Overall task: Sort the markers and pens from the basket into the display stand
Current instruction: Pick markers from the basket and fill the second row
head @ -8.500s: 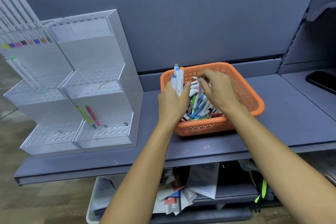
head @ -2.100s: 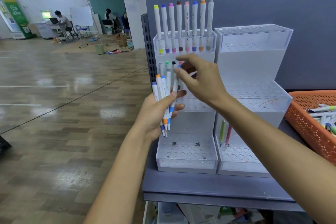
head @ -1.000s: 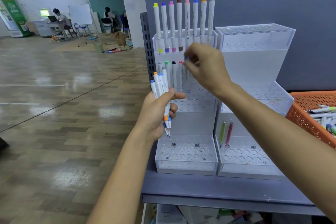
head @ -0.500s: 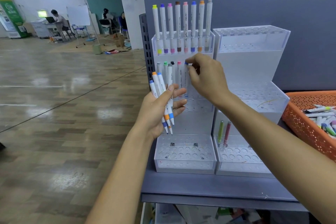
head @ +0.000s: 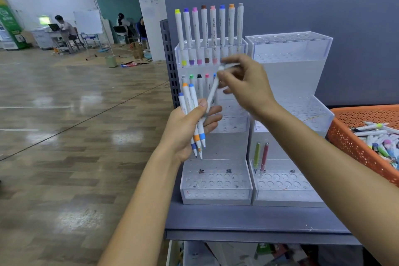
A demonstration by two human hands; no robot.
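Marker [head: 211, 94] is being pinched near its top by the right hand [head: 248, 87], lower end being gripped w/ the bundle [head: 193, 97] in the left hand [head: 186, 129]. It's being held slanted, top leaning toward the mid row of the display stand [head: 226, 149] right behind, so it prob needs uprighting.

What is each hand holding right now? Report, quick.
Left hand: grips a bunch of markers.
Right hand: pinches the top of one white marker.
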